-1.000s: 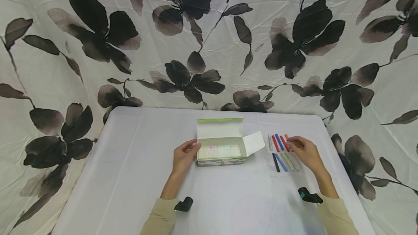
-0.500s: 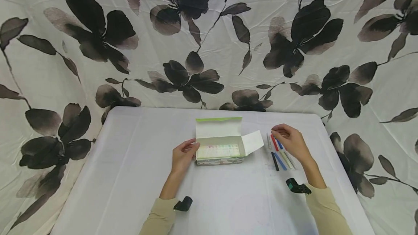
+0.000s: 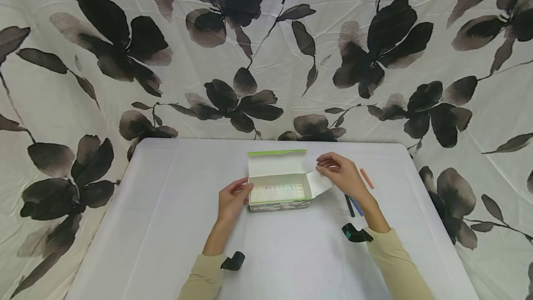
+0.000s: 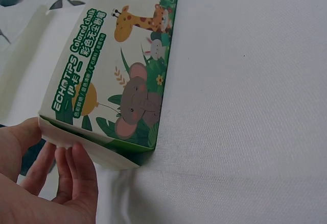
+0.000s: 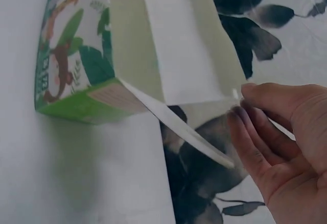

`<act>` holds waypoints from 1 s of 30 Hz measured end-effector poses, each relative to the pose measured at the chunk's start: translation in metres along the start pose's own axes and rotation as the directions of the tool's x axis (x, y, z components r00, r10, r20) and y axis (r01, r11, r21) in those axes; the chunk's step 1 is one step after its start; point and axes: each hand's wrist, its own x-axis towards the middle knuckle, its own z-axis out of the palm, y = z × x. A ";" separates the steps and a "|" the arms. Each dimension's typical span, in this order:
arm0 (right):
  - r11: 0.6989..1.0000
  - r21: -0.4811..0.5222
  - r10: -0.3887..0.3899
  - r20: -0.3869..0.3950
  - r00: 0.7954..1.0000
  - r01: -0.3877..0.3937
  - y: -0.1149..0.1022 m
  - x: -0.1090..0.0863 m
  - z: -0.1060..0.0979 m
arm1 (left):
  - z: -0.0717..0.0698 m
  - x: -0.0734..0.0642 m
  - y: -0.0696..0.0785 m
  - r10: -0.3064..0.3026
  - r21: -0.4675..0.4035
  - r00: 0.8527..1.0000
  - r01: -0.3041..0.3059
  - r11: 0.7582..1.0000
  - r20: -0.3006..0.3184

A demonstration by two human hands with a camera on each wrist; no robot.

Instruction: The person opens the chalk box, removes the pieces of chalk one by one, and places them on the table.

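An open cardboard chalk box [image 3: 279,206], printed with cartoon animals and "Colored chalk", stands on the white table. Pale sticks of chalk [image 3: 276,192] lie inside it. My left hand [image 3: 231,200] holds the box's left end, thumb at the corner and fingers at the end flap [image 4: 97,152]. Above the right end flap [image 3: 321,185] is my right hand [image 3: 343,175], its fingers loosely bent and the thumb apart from them. In the right wrist view its fingertips are near the corner of the raised lid [image 5: 189,45]; nothing plainly shows between them.
Right of the box lie an orange chalk stick [image 3: 367,178], a black one [image 3: 349,206] and a blue one [image 3: 356,206]; the right hand and forearm hide others. A floral cloth [image 3: 250,50] hangs behind the table [image 3: 187,165].
My right hand has moved left from the orange chalk, over the row of chalks, to the box's right flap. The orange chalk stays on the table. My left hand keeps its place.
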 end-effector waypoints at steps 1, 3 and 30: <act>1.000 0.007 -0.004 0.011 1.000 0.004 -0.001 0.001 0.004 | 0.000 0.000 0.000 -0.002 -0.002 1.000 0.002 1.000 -0.001; 1.000 0.004 -0.007 0.036 0.999 0.007 -0.001 0.003 0.012 | 0.000 0.000 -0.001 0.000 -0.004 1.000 0.000 1.000 -0.002; 0.991 -0.034 -0.098 0.473 0.876 0.129 0.007 0.015 0.089 | -0.002 0.002 -0.004 0.000 -0.002 1.000 0.000 1.000 0.005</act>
